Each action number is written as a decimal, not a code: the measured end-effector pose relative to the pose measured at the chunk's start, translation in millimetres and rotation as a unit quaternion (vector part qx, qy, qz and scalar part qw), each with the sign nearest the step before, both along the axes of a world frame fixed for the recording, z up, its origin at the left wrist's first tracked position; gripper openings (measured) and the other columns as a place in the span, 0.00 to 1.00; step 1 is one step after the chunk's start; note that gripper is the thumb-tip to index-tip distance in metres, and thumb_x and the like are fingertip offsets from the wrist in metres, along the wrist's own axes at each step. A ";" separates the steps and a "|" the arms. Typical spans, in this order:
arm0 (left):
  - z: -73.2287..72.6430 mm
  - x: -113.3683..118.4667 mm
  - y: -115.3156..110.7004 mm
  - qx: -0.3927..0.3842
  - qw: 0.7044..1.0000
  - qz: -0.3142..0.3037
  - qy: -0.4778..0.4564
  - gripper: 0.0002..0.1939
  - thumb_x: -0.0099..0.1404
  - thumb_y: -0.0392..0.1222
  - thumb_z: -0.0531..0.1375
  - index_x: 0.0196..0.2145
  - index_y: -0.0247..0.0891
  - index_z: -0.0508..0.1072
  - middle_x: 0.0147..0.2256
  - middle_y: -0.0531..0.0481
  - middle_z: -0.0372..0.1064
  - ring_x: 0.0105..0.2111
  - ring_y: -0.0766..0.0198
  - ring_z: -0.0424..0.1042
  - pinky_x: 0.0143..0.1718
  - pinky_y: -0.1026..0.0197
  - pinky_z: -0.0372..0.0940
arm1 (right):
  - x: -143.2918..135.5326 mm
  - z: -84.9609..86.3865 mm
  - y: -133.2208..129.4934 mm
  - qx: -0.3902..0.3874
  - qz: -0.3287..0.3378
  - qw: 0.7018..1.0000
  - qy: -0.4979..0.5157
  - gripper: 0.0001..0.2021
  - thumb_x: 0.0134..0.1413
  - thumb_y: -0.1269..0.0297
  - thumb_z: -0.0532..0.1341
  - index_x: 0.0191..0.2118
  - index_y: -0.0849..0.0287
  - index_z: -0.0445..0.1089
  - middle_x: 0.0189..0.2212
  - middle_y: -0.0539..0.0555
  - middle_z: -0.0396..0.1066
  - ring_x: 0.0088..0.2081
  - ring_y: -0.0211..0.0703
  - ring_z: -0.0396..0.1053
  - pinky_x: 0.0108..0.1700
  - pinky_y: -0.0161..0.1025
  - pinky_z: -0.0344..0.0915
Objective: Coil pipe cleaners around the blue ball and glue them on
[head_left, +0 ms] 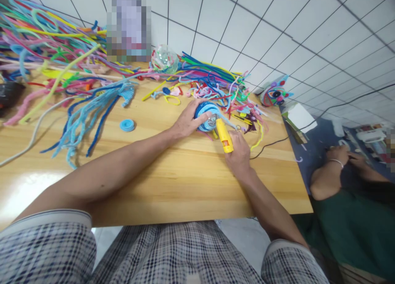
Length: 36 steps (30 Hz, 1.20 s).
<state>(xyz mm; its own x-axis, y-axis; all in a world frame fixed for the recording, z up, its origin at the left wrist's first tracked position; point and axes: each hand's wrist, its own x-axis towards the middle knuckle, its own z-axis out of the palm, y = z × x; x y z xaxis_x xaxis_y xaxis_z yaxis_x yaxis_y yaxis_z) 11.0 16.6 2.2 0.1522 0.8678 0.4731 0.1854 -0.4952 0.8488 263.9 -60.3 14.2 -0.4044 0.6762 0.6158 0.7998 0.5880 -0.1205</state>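
Note:
My left hand [189, 120] is wrapped round the left side of a round blue pipe-cleaner piece [203, 110], coiled in light and dark blue, its thumb lying across the top. Closed round a yellow hot glue gun [224, 136], my right hand [239, 149] keeps the nozzle end at the clear middle of the coil. A loose light blue strand [227, 120] sticks out from the coil to the right. Left of my left hand, a small flat light blue coil [126, 125] lies on the wooden table [173, 185].
Blue pipe cleaners [89, 107] and a large multicoloured heap [55, 41] cover the table's left. Behind the coil stand a clear ball [164, 59] and more pipe cleaners [212, 72]. A black cord [277, 140] runs right. Another person's hands [342, 154] are at the right.

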 end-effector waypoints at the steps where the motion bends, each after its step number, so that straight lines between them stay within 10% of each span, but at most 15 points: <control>1: 0.2 -0.1 0.0 0.000 1.000 0.000 0.000 0.32 0.74 0.66 0.60 0.64 0.43 0.68 0.64 0.39 0.73 0.63 0.47 0.73 0.69 0.42 0.66 | 0.8 0.3 -0.5 0.001 -0.001 1.000 0.002 0.15 0.77 0.62 0.53 0.60 0.55 0.70 0.49 0.62 0.80 0.50 0.56 0.78 0.54 0.54 0.78; 24: 1.6 -1.9 -2.3 -0.005 1.000 0.002 0.011 0.35 0.75 0.69 0.59 0.65 0.41 0.68 0.65 0.38 0.72 0.64 0.48 0.72 0.70 0.44 0.66 | 10.8 8.2 0.8 0.004 0.059 0.997 0.058 0.13 0.73 0.59 0.60 0.59 0.52 0.70 0.49 0.59 0.81 0.51 0.54 0.81 0.54 0.55 0.80; 30: -4.0 -3.0 -0.6 -0.008 1.000 0.016 0.014 0.34 0.74 0.67 0.60 0.65 0.41 0.68 0.63 0.40 0.73 0.62 0.48 0.73 0.69 0.44 0.67 | 103.4 45.1 45.1 0.002 -0.201 0.948 0.247 0.20 0.67 0.50 0.64 0.56 0.59 0.73 0.46 0.59 0.80 0.47 0.53 0.80 0.55 0.55 0.77; 36: -4.3 -5.0 -1.0 -0.015 1.000 0.017 0.013 0.32 0.74 0.66 0.61 0.65 0.42 0.69 0.64 0.41 0.72 0.62 0.46 0.73 0.70 0.42 0.68 | 201.3 46.6 78.2 -0.097 -0.381 0.899 0.191 0.16 0.64 0.55 0.63 0.45 0.65 0.76 0.38 0.63 0.80 0.43 0.55 0.77 0.50 0.53 0.74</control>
